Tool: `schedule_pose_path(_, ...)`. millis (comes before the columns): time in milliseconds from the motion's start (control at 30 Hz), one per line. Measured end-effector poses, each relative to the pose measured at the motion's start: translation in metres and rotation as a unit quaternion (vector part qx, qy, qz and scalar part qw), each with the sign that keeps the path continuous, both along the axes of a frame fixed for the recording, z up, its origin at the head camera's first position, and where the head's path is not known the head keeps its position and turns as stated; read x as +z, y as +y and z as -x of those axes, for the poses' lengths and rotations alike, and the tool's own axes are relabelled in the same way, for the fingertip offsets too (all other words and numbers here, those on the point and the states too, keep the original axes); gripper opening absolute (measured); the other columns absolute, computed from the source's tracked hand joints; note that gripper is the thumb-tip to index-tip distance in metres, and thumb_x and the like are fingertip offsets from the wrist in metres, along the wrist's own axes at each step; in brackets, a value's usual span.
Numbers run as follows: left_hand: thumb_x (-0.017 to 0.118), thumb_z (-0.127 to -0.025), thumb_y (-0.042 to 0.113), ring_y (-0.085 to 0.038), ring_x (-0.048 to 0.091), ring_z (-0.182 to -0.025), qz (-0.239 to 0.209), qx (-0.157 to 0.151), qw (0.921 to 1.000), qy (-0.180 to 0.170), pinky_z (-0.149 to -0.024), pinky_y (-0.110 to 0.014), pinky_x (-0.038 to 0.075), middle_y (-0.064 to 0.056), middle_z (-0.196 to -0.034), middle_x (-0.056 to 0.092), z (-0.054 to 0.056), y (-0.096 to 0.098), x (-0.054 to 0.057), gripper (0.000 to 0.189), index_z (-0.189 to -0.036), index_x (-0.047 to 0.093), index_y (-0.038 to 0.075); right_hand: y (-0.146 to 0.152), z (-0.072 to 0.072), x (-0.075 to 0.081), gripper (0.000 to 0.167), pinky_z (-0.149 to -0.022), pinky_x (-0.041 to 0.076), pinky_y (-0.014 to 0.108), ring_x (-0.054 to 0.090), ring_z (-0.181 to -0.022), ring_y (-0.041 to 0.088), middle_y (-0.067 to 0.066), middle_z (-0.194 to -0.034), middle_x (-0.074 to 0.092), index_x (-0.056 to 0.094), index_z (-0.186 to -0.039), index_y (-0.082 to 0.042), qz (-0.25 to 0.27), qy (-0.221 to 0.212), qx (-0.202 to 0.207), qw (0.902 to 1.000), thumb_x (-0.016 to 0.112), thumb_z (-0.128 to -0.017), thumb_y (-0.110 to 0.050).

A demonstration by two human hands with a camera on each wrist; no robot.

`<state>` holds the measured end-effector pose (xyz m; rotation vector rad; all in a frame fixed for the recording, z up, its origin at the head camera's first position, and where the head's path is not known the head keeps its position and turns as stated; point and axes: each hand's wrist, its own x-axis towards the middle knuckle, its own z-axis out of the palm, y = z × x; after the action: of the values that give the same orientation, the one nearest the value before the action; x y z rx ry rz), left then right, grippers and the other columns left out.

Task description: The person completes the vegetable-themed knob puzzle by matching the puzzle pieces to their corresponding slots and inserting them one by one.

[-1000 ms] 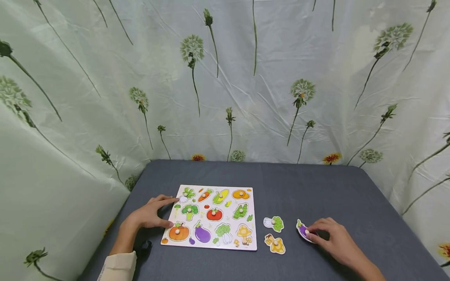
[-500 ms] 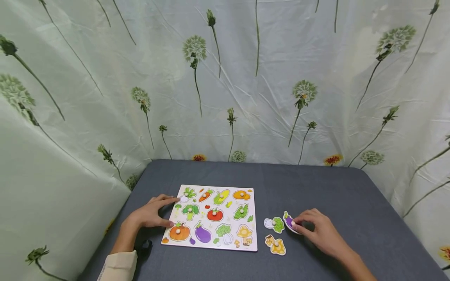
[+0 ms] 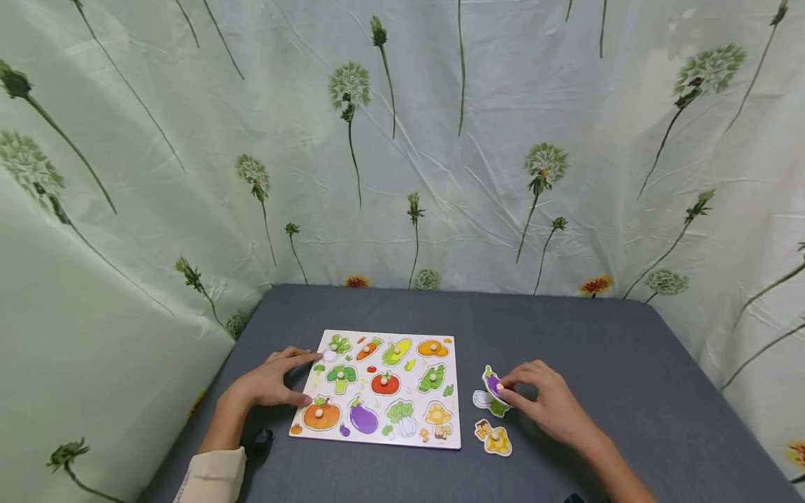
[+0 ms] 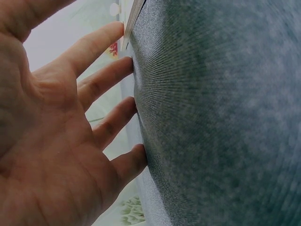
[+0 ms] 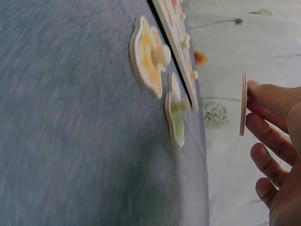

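My right hand [image 3: 546,398] pinches the knob of a purple eggplant puzzle piece [image 3: 494,384]; in the right wrist view the piece [image 5: 243,106] is seen edge-on, raised off the table. In the head view it overlaps the green-and-white cabbage piece [image 3: 481,399]. Just nearer lies a yellow mushroom piece [image 3: 497,441]. To the left is the vegetable puzzle board [image 3: 405,391], where the printed eggplant, cabbage and mushroom spots carry no knobs. With fingers spread, my left hand [image 3: 273,381] rests at the board's left edge; the left wrist view shows its fingertips [image 4: 127,66] on the cloth.
A dark grey cloth covers the table [image 3: 534,328]. Behind and to the left hangs a pale curtain [image 3: 440,161] printed with dandelions. Knobbed pieces such as the tomato [image 3: 385,384] and pumpkin [image 3: 322,417] sit in the board.
My right hand has carried the eggplant piece leftward from the right side of the table, over the cabbage piece. The left hand and board have stayed in place.
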<state>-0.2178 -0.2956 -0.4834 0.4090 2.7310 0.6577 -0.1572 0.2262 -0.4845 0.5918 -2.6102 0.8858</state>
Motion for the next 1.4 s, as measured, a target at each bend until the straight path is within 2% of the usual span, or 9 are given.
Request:
schedule_pose_path(200,0.088,-0.069,0.044,-0.042,0.038,-0.137,-0.003,0.003,1.0000,0.000,-0.104,-0.074,0.036,-0.014,-0.152,0.045,0.001,-0.001,-0.002,0.093,-0.152,0.052,0.024,-0.021,0.003,0.005,0.010,-0.080,0.050,0.036,0.059,-0.091,0.013,-0.026,-0.088,0.063,0.076,-0.092,-0.035,0.013,-0.041,0.010,0.9990,0.084,-0.086,-0.031)
schedule_pose_path(500,0.088,-0.069,0.045,-0.041,0.038,-0.136,0.000,0.004,1.0000,-0.001,-0.104,-0.075,0.036,-0.014,-0.152,0.045,0.001,0.000,-0.002,0.092,-0.152,0.053,0.025,-0.052,0.006,0.003,0.008,-0.081,0.052,0.037,0.060,-0.092,0.017,-0.025,-0.089,0.064,0.076,-0.093,-0.035,0.046,-0.062,0.041,0.9962,0.082,-0.088,-0.032)
schedule_pose_path(800,0.087,-0.069,0.044,-0.041,0.038,-0.136,0.000,0.003,1.0000,0.001,-0.104,-0.075,0.036,-0.014,-0.152,0.045,0.000,-0.001,-0.002,0.092,-0.152,0.053,0.025,-0.080,0.007,0.003,0.006,-0.080,0.056,0.033,0.061,-0.089,0.011,-0.021,-0.090,0.064,0.077,-0.096,-0.031,0.065,-0.096,0.087,0.9894,0.080,-0.091,-0.031)
schedule_pose_path(1033,0.088,-0.069,0.044,-0.042,0.038,-0.137,-0.007,0.003,1.0000,0.003,-0.104,-0.075,0.036,-0.014,-0.152,0.045,-0.001,0.000,0.000,0.092,-0.152,0.053,0.024,-0.103,0.010,0.002,0.006,-0.078,0.054,0.034,0.061,-0.087,0.011,-0.018,-0.089,0.065,0.078,-0.097,-0.025,0.065,-0.086,0.119,0.9870,0.079,-0.092,-0.027)
schedule_pose_path(1400,0.088,-0.070,0.043,-0.043,0.037,-0.137,-0.012,-0.001,0.9999,0.002,-0.104,-0.075,0.036,-0.016,-0.152,0.045,-0.001,-0.001,0.000,0.093,-0.152,0.052,0.022,-0.141,0.013,0.000,0.006,-0.079,0.054,0.030,0.061,-0.086,0.006,-0.016,-0.088,0.069,0.079,-0.095,-0.021,0.072,-0.078,0.160,0.9814,0.081,-0.090,-0.023)
